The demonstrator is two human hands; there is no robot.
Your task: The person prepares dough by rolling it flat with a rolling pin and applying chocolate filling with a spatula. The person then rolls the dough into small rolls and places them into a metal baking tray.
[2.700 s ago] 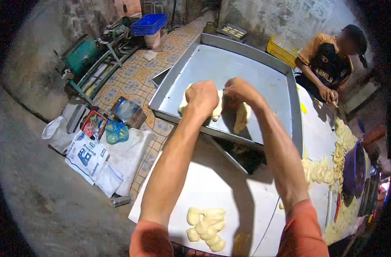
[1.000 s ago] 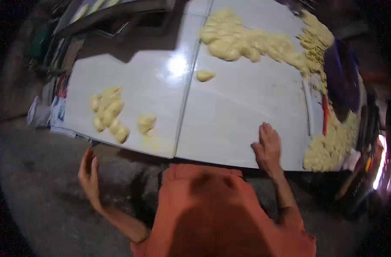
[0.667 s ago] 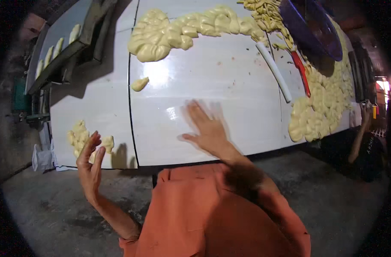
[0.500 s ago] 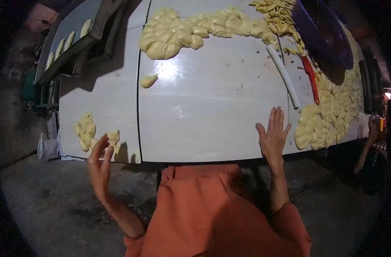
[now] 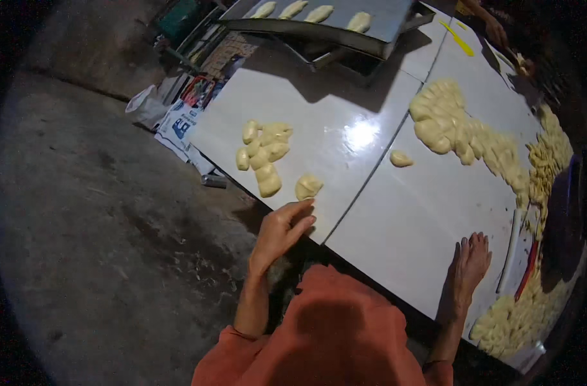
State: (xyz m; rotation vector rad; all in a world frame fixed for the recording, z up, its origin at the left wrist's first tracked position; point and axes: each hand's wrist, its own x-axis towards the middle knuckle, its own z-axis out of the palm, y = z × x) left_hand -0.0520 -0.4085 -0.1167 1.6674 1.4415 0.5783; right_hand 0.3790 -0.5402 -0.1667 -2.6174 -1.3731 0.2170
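My left hand is at the table's near edge, its fingertips at the near side of a small flattened dough piece. Its thumb stands apart from the fingers, and whether they press the dough I cannot tell. Just left of that piece is a cluster of pale yellow dough pieces. My right hand lies with fingers stretched out low over the white table, holding nothing. A white rod like a thin rolling pin and a red-handled tool lie to its right.
Trays with several shaped dough pieces overhang the far left. A dough mass stretches across the back; a single piece sits before it. More dough and a dark purple basin stand right. Another person's hand shows far right.
My view has swung left, so the table appears turned. My left hand has come to the near side of the small dough piece. My right hand stays spread near the white rod.
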